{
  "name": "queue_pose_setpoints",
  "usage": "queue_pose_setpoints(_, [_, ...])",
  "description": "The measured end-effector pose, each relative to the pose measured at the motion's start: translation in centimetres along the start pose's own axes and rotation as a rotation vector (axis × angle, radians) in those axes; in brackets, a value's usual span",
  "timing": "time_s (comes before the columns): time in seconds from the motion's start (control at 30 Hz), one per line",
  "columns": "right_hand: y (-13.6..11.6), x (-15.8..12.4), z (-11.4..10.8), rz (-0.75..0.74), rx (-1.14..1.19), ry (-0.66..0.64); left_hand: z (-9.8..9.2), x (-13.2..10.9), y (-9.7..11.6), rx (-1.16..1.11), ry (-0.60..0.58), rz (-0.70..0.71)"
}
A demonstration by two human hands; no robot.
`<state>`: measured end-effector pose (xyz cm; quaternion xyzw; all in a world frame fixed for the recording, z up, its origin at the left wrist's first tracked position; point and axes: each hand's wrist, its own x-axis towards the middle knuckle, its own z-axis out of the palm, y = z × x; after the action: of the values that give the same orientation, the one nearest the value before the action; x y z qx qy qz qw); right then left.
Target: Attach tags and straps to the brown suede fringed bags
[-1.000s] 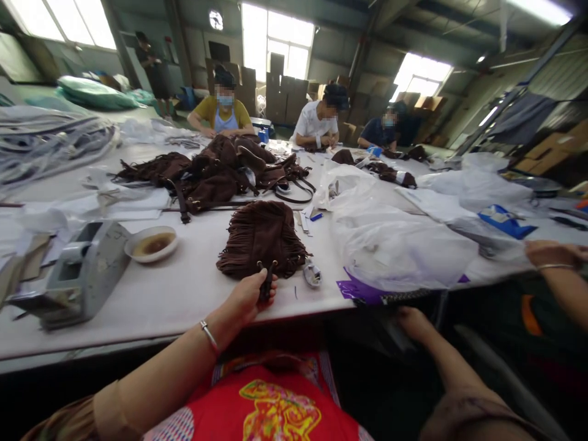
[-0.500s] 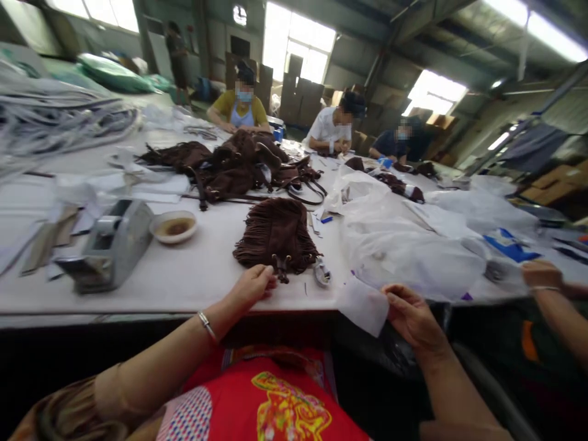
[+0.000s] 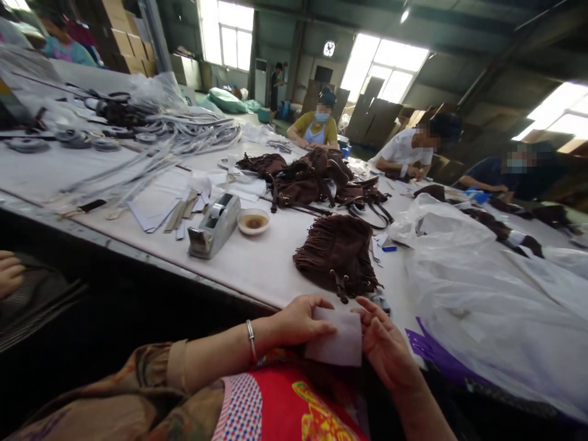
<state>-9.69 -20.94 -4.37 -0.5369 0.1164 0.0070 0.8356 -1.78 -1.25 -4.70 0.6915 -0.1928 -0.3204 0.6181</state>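
Observation:
Over the table's front edge, my left hand (image 3: 303, 321) pinches a small white sheet of thin paper (image 3: 340, 346) between thumb and fingers. At the sheet's right edge, my right hand (image 3: 386, 343) grips it near the upper corner, its forefinger partly stretched. Just beyond both hands lies a dark brown fringed bag (image 3: 337, 254), flat on the white table, its drawstring end toward me. A small shiny item (image 3: 380, 301) beside the bag is partly hidden by my right hand.
Left of the bag stand a shallow bowl (image 3: 253, 222) and a grey tape dispenser (image 3: 215, 226). More brown bags (image 3: 312, 177) are heaped behind. Clear plastic bags (image 3: 463, 294) cover the right side. Co-workers sit across the table; another person's hand (image 3: 10, 272) shows at far left.
My view has swung left. My right hand has brought the paper sheet in front of me, and my left hand has left the bag's drawstring and taken hold of the sheet.

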Motion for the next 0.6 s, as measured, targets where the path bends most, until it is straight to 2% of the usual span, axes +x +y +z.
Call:
queue_pose_setpoints(0.03, [0.5,0.1,0.0,0.025,-0.038,0.009,0.2,0.1,0.0,0.061,0.039,0.035])
queue_pose_setpoints(0.1, [1.3,0.5,-0.1,0.068,-0.193,0.081,0.5,0.3,-0.1,0.165,0.021,0.122])
queue_pose_setpoints(0.17, [1.4,1.0,-0.6,0.033,-0.412,0.258,0.4,0.7,-0.1,0.249,-0.021,0.242])
queue_pose_setpoints(0.2, [1.0,1.3,-0.9,-0.02,-0.557,0.348,0.0,1.0,-0.1,0.292,0.005,0.311])
queue_pose_setpoints(0.27, [-0.6,1.8,-1.9,-0.139,-0.948,0.438,-1.4,2.1,-0.3,0.384,0.182,0.411])
queue_pose_setpoints(0.33, [-2.7,2.3,-2.8,-0.19,-1.425,0.406,-3.3,3.6,-0.6,0.506,0.414,0.412])
queue_pose_setpoints(0.4, [-4.5,2.8,-3.2,-0.153,-1.822,0.304,-5.2,5.3,-0.9,0.668,0.55,0.311])
queue_pose_setpoints(0.5, [-5.8,4.1,-2.7,0.029,-2.123,0.149,-7.0,7.7,-0.9,0.859,0.565,0.124])
queue_pose_setpoints(0.53, [-5.9,4.7,-2.3,0.092,-2.168,0.095,-7.3,8.4,-0.7,0.866,0.557,0.08])
queue_pose_setpoints(0.6, [-5.7,5.7,-1.7,0.175,-2.217,0.008,-7.8,9.5,-0.1,0.74,0.559,0.022])
